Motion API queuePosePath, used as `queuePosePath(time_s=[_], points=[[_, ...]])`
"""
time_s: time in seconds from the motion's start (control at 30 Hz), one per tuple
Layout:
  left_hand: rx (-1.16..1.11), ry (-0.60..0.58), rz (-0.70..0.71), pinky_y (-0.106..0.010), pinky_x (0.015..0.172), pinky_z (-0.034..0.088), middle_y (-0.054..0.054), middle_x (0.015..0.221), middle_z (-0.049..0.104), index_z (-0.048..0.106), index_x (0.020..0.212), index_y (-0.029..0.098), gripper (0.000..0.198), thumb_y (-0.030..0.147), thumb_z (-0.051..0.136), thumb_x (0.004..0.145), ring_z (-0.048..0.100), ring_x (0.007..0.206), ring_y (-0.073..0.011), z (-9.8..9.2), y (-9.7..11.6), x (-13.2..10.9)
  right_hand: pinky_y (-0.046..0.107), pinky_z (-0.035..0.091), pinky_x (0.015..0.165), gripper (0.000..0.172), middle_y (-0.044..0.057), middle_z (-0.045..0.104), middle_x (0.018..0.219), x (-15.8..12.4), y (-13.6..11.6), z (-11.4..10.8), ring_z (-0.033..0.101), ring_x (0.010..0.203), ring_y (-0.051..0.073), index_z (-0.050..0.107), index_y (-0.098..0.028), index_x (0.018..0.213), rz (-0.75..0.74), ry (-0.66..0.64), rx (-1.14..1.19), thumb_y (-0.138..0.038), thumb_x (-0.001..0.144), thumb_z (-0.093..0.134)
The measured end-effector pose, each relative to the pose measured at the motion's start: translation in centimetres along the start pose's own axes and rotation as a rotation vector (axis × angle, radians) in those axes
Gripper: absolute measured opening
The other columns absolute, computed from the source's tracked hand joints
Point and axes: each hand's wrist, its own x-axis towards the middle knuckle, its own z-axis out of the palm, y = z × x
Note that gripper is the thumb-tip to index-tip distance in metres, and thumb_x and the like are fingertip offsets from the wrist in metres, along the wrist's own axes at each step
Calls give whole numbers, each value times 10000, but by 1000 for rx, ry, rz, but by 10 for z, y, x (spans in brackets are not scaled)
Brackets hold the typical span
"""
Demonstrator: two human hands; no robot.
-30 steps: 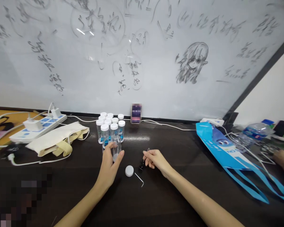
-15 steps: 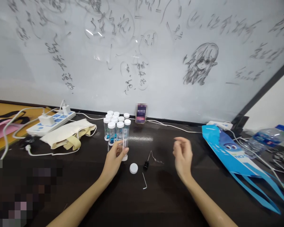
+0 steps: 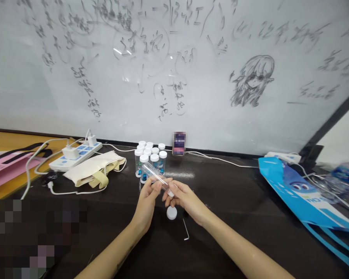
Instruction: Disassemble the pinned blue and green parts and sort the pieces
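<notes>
A clear plastic tube (image 3: 153,173) is tilted between my two hands, its upper end leaning up to the left. My left hand (image 3: 147,201) is closed round its side. The fingers of my right hand (image 3: 186,197) pinch the lower end, where a bit of white cap (image 3: 170,193) shows. Just below lies a loose white lid (image 3: 171,212) on the dark table. An L-shaped hex key (image 3: 186,230) rests to its right. Behind the tube stand several white-capped tubes (image 3: 144,164) with blue things inside. My right hand covers the spot of the small black-handled tool.
To the left are a power strip (image 3: 75,155) with cables and a cream cloth bag (image 3: 90,169). A phone (image 3: 179,143) leans against the whiteboard (image 3: 203,93). At right lie a blue bag (image 3: 282,190) and a plastic bottle (image 3: 346,174).
My left hand has lifted the upright tube off the table and tilted it. My right hand has come in from the right and taken hold of its lower end.
</notes>
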Motion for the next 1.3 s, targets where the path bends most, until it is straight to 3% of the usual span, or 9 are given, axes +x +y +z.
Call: queuePosePath(time_s=[0.13,0.23,0.4,0.57,0.7,0.9,1.1,1.2,1.3], points=[[-60,21,24,-384,981,403,-106,1197,623,546,1108,191,318,303,638,825,578,1088,-226,-4,6,6,187,288,491,345,-3,520,702,-6,-6,-1,423,513,54,596,-138,911,131,-16,248,-476,877,536],[-130,32,44,-405,959,431,-83,1128,647,490,1167,220,439,251,690,778,604,1052,-227,-5,8,9,192,197,458,348,-27,449,626,-9,-8,-10,296,468,39,618,-119,915,229,-65,312,-459,853,576],[-53,108,43,-376,902,482,-62,1016,674,543,932,179,281,222,732,727,629,1005,-224,-2,7,7,205,141,461,377,-41,387,590,-8,-9,-19,231,477,47,594,-123,846,247,-11,339,-497,861,548],[32,204,36,-359,843,514,-66,936,698,548,865,159,295,244,764,683,662,927,-225,0,6,5,222,111,468,448,-50,360,580,-8,-6,-14,179,479,56,567,-133,878,194,17,198,-570,875,471],[3,243,8,-351,845,517,-55,934,702,555,866,156,311,246,774,665,670,909,-212,0,5,5,223,120,452,419,-56,363,578,-4,2,-9,193,478,64,505,-164,829,73,90,71,-577,875,459],[-59,198,15,-348,897,492,-40,993,672,524,888,168,253,216,723,739,645,953,-181,2,0,2,224,184,449,416,-47,365,589,0,16,-7,252,493,82,505,-171,804,-131,174,-142,-540,931,362],[146,221,112,-273,803,490,0,868,647,507,899,188,241,235,698,761,625,843,-140,-4,6,7,229,258,455,585,-24,428,528,4,6,-27,351,457,99,580,-157,751,15,83,-343,-602,927,243],[277,147,191,-263,744,482,14,821,621,493,888,203,271,238,714,735,606,791,-142,-9,9,10,248,376,572,472,28,576,728,3,-4,-36,510,638,147,646,-179,898,-100,149,-629,-563,913,372],[411,22,202,-279,741,467,9,822,599,501,880,209,278,256,725,720,591,798,-159,-9,8,9,267,416,668,398,35,601,971,-3,-13,-33,536,767,167,582,-250,1144,-183,45,-779,-491,827,593]])
